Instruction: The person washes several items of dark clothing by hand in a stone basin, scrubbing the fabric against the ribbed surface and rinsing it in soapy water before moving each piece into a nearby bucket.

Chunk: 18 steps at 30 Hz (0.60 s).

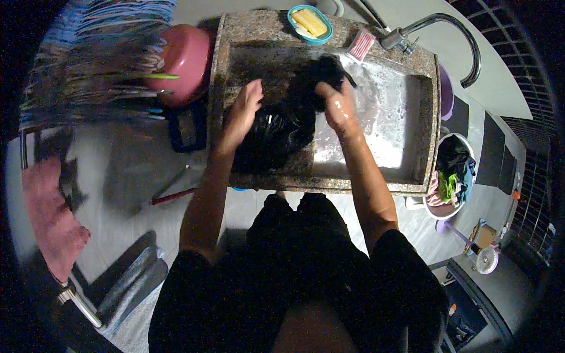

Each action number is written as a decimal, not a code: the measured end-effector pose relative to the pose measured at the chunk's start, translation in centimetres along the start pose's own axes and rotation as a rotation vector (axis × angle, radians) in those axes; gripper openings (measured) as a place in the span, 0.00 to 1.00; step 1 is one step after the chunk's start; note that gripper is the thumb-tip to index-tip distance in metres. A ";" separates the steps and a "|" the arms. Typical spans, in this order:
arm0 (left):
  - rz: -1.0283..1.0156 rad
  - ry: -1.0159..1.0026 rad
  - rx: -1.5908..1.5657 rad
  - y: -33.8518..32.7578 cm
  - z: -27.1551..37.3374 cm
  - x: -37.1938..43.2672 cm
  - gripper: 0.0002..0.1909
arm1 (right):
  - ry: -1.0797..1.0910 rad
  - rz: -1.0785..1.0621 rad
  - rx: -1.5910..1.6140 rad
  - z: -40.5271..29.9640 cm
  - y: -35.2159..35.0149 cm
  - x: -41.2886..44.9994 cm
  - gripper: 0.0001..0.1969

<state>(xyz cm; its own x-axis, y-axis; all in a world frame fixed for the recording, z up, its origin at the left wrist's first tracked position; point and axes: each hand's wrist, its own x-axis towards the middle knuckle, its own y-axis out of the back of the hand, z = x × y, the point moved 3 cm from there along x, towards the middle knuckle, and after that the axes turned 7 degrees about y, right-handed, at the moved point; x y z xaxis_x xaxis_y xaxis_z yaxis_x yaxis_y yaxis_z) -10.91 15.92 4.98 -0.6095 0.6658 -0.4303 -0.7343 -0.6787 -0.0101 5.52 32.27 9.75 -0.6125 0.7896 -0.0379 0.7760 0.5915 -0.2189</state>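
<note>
A wet black cloth [282, 128] lies bunched on the left, slab side of a granite sink [282, 183]. My left hand [250, 99] is blurred above the cloth's left edge, its fingers apart, with nothing seen in it. At the cloth's upper right part, my right hand [337, 103] is wet and touches or holds the dark fabric; whether its fingers are closed on it is unclear. Soapy water [379, 114] fills the basin to the right. A scrubbing brush with pink and white bristles [362, 45] rests at the basin's back rim.
Yellow soap bars [310, 23] lie in a teal dish [318, 42] on the back ledge, near a curved metal faucet [435, 18]. A pink basin [187, 61] and many hangers [101, 61] are at left. A basket of clothes [448, 176] stands at right.
</note>
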 end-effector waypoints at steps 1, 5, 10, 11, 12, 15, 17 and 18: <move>-0.146 0.176 -0.294 -1.4 0.7 2.2 0.24 | 0.068 -0.038 -0.190 0.3 -0.9 -0.4 0.29; -0.510 0.002 -0.287 -0.8 0.4 9.5 0.21 | 0.549 -0.376 -0.536 -1.4 -6.8 -3.4 0.38; -0.690 -0.308 0.184 3.8 -4.5 13.8 0.15 | 0.505 -0.368 -0.827 4.0 -7.4 -5.9 0.28; -0.645 -0.219 0.170 4.3 -5.0 13.7 0.13 | 0.332 -0.438 -0.717 6.6 -6.1 -6.4 0.28; -0.608 -0.126 0.147 4.1 -5.4 13.2 0.11 | 0.364 -0.437 -0.478 6.6 -5.2 -7.7 0.30; -0.078 -0.159 0.573 1.1 -3.3 4.6 0.11 | 0.095 -0.229 -0.096 5.6 -1.4 -9.9 0.32; 0.033 -0.609 0.829 0.8 -1.0 -3.2 0.13 | 0.193 -0.160 -0.373 4.9 -3.2 -11.0 0.32; 0.032 -0.584 0.689 1.0 -0.9 -5.3 0.19 | 0.295 -0.070 -0.646 4.5 -4.5 -11.0 0.32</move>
<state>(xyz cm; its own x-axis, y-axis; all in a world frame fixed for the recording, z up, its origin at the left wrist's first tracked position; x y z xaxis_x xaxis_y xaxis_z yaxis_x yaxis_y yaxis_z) -8.18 11.46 6.46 -0.5498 0.8284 0.1073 -0.6160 -0.4889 0.6177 8.11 20.16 6.80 -0.6687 0.7035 0.2405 0.7262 0.5487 0.4142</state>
